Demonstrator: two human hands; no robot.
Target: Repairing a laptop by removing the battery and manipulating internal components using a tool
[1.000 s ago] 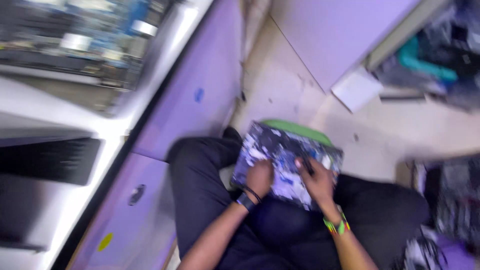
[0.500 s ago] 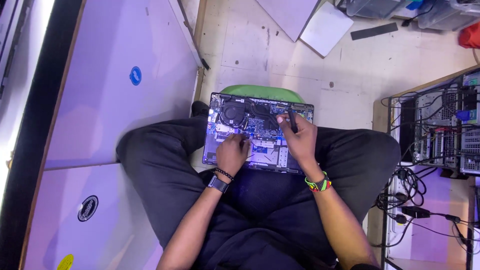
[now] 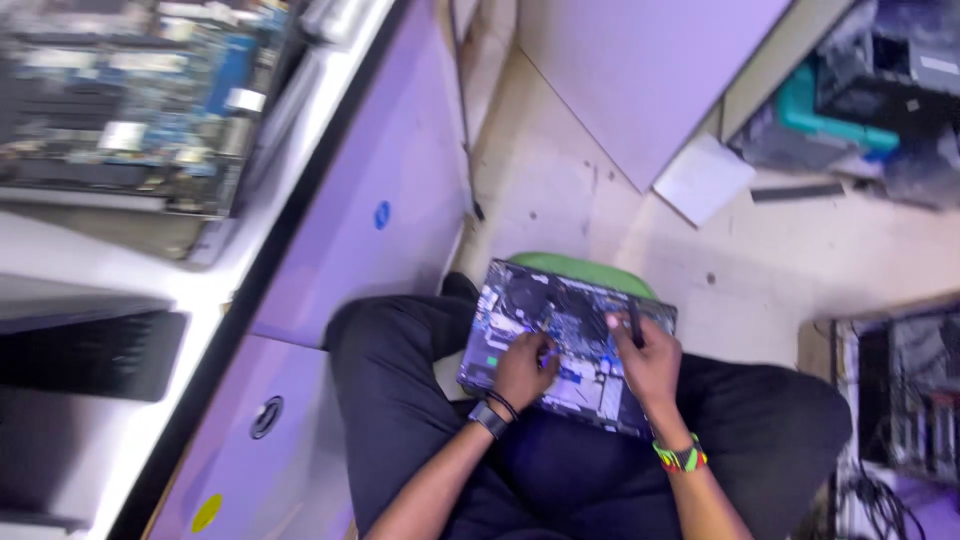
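- An opened laptop [image 3: 565, 345], its boards bared, is kept flat across the lap, within reach of both hands.
- It is steadied by the left hand [image 3: 522, 368], fingers curled on the board.
- A dark tool [image 3: 634, 325] is pinched in the right hand [image 3: 650, 362].

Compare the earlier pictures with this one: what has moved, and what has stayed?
Mainly the camera view swung; the workbench circuit board is back in sight. The left hand and right hand stay on the opened laptop on the lap; the right keeps its dark tool.
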